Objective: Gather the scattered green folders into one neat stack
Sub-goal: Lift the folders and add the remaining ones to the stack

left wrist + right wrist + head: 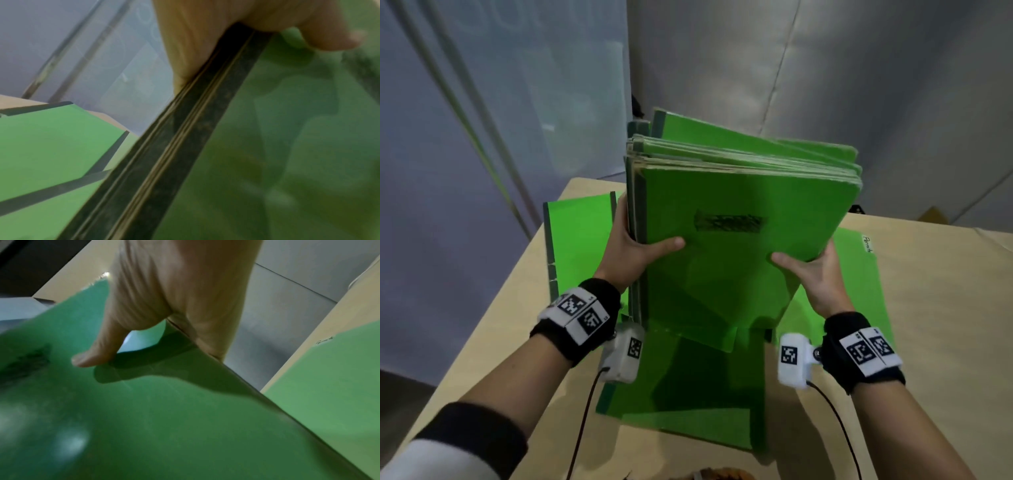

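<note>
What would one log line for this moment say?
phase: gathering | left hand: grips bundle of folders | right hand: grips same | bundle: raised, tilted | loose folders: on table

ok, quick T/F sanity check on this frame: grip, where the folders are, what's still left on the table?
1. Both hands grip one bundle of folders. True: the left hand holds its spine edge, the right hand the opposite edge.
2. The bundle lies flat on the table. False: it stands tilted on its lower edge.
3. No folders remain on the table. False: one folder lies to the left, another to the right, more underneath.
4. The front cover carries a dark scribbled patch. True.
5. The right thumb presses on the front cover. True.
6. The bundle is a single folder. False: several stacked edges show.
</note>
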{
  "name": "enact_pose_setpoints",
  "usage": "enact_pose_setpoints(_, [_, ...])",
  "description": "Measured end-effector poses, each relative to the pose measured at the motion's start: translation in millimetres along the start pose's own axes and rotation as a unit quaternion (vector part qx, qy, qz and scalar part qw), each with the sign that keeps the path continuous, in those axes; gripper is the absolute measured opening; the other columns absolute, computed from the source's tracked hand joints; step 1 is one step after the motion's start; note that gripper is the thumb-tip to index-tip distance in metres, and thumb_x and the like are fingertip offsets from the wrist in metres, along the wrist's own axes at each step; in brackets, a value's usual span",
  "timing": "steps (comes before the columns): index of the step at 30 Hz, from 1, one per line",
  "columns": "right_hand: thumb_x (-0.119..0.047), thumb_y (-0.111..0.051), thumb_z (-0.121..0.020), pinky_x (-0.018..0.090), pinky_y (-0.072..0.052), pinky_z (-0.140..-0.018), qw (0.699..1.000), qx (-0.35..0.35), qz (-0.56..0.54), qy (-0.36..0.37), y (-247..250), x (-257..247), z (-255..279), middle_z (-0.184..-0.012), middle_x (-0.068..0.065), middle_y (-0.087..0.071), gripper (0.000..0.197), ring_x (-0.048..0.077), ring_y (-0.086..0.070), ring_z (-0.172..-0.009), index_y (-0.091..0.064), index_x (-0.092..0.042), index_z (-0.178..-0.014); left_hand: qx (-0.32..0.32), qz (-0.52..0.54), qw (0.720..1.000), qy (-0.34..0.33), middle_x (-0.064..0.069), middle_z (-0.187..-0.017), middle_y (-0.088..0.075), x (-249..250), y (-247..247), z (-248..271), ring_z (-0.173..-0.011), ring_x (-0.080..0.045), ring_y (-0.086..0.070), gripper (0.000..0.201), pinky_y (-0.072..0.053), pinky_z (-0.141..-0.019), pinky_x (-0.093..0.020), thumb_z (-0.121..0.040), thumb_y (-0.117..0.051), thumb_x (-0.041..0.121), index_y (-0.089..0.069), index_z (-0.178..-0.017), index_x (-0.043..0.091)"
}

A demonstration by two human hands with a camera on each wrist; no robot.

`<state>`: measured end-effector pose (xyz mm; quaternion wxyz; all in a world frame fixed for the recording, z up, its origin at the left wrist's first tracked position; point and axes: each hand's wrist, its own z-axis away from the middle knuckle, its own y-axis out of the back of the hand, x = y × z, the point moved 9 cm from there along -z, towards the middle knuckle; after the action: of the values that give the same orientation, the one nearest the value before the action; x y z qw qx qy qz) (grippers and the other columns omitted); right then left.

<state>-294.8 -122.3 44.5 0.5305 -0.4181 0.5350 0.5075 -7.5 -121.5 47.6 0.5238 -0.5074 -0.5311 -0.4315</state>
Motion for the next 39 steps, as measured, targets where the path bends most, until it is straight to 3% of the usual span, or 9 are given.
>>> enact_pose_setpoints(6, [-0.052,-0.088,-0.032,0.047,-0.038,-0.108,0.995,0.002,0.062,-0.077,-8,47,5,-0.137,0.019,-0.048,0.136,0.033,-0.049,-0.125,-0.028,0.002,-0.141,0.022,-0.074,0.996,0.048,-0.009,-0.139,-0.054,-49,10,6,-0.127,-0.027,-0.054,0.124,-0.044,-0.103,-0.053,-0.036,-0.088,0.06,-0.039,-0.14,0.011])
enact_pose_setpoints(15, [-0.04,-0.085,-0.048,0.032,-0.031,-0.108,0.992,0.038,0.041,-0.116,-1,64,-21,-0.071,0.0,-0.049,0.07,0.016,-0.055,-0.073,-0.051,-0.007,-0.099,0.015,-0.113,0.981,0.157,-0.009,-0.105,-0.061,-48,-4,-16,-0.105,-0.032,-0.063,0.106,-0.052,-0.092,-0.042,-0.04,-0.083,0.059,-0.05,-0.123,0.001])
enact_pose_setpoints(18, [-0.047,-0.082,-0.043,0.044,-0.03,-0.109,0.978,0.016,0.094,-0.187,-2,76,-20,-0.092,0.009,-0.056,0.06,0.026,-0.058,-0.102,-0.046,-0.015,-0.079,-0.047,-0.193,0.947,0.252,-0.016,-0.093,-0.059,-77,-4,-12,-0.087,-0.027,-0.06,0.111,-0.05,-0.08,-0.037,-0.039,-0.082,0.062,-0.051,-0.118,-0.01])
enact_pose_setpoints(22, [-0.035,-0.07,-0.078,0.048,-0.031,-0.109,0.961,-0.041,0.137,-0.235,-9,96,-15,-0.15,0.021,-0.031,0.09,0.034,-0.034,-0.137,-0.021,-0.002,-0.146,-0.05,-0.245,0.92,0.303,-0.026,-0.132,-0.054,-120,8,-15,-0.113,-0.035,-0.057,0.136,-0.046,-0.101,-0.047,-0.019,-0.079,0.072,-0.049,-0.128,-0.005])
enact_pose_setpoints(24, [-0.036,-0.066,-0.082,0.047,-0.034,-0.108,0.955,-0.062,0.163,-0.24,-16,105,-14,-0.153,0.019,-0.026,0.088,0.034,-0.033,-0.138,-0.016,-0.003,-0.148,-0.043,-0.285,0.903,0.318,-0.022,-0.141,-0.043,-124,14,-17,-0.127,-0.036,-0.046,0.151,-0.04,-0.107,-0.052,-0.015,-0.072,0.081,-0.039,-0.138,0.0])
enact_pose_setpoints(28, [-0.037,-0.066,-0.082,0.043,-0.037,-0.106,0.948,-0.042,0.204,-0.239,-27,103,-29,-0.152,0.018,-0.029,0.086,0.033,-0.034,-0.138,-0.021,-0.001,-0.146,-0.036,-0.317,0.882,0.347,-0.021,-0.157,-0.014,-116,19,-31,-0.143,-0.037,-0.023,0.12,-0.024,-0.116,-0.052,-0.061,-0.077,0.056,-0.018,-0.148,-0.003])
enact_pose_setpoints(33, [-0.06,-0.07,-0.062,0.053,-0.03,-0.112,0.935,-0.054,0.259,-0.237,-34,114,-54,-0.154,0.019,-0.021,0.112,0.035,-0.026,-0.141,-0.025,-0.001,-0.145,-0.063,-0.296,0.873,0.383,-0.028,-0.136,-0.049,-159,33,-56,-0.12,-0.041,-0.053,0.147,-0.045,-0.1,-0.054,-0.019,-0.078,0.075,-0.039,-0.136,-0.005])
enact_pose_setpoints(37, [-0.05,-0.066,-0.077,0.048,-0.029,-0.113,0.94,-0.063,0.248,-0.227,-38,121,-56,-0.153,0.015,-0.022,0.094,0.032,-0.03,-0.14,-0.023,-0.003,-0.146,-0.069,-0.278,0.88,0.379,-0.015,-0.087,-0.059,-130,19,-45,-0.069,-0.02,-0.056,0.094,-0.052,-0.065,-0.03,-0.063,-0.078,0.05,-0.046,-0.127,-0.01])
enact_pose_setpoints(39, [-0.053,-0.069,-0.071,0.048,-0.033,-0.111,0.943,-0.06,0.227,-0.236,-36,125,-54,-0.151,0.016,-0.032,0.097,0.031,-0.037,-0.137,-0.028,-0.005,-0.145,-0.091,-0.282,0.877,0.379,-0.019,-0.12,-0.058,-128,16,-39,-0.097,-0.027,-0.058,0.091,-0.049,-0.091,-0.038,-0.07,-0.074,0.046,-0.037,-0.138,-0.002])
